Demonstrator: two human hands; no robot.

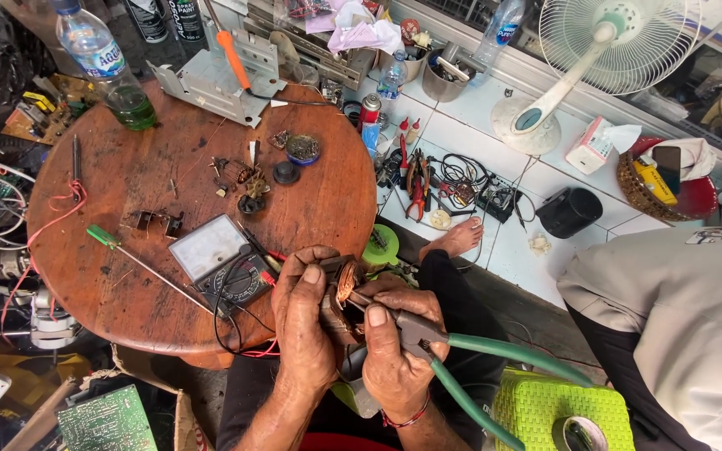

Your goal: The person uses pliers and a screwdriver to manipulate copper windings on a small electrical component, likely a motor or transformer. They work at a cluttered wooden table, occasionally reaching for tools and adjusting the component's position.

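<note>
Head view: my left hand point(304, 321) is closed around a small motor coil point(344, 288) with copper windings, held over my lap just off the near edge of the round wooden tabletop point(144, 167). My right hand point(396, 351) grips green-handled pliers point(461, 355), nose touching the coil. On the tabletop just beside my left hand: an analog multimeter point(223, 259) with leads. A green-handled screwdriver point(139, 263) lies left of it. Far edge: plastic bottle point(106, 63) holding green liquid. A second person's grey sleeve point(678, 309) sits at right.
</note>
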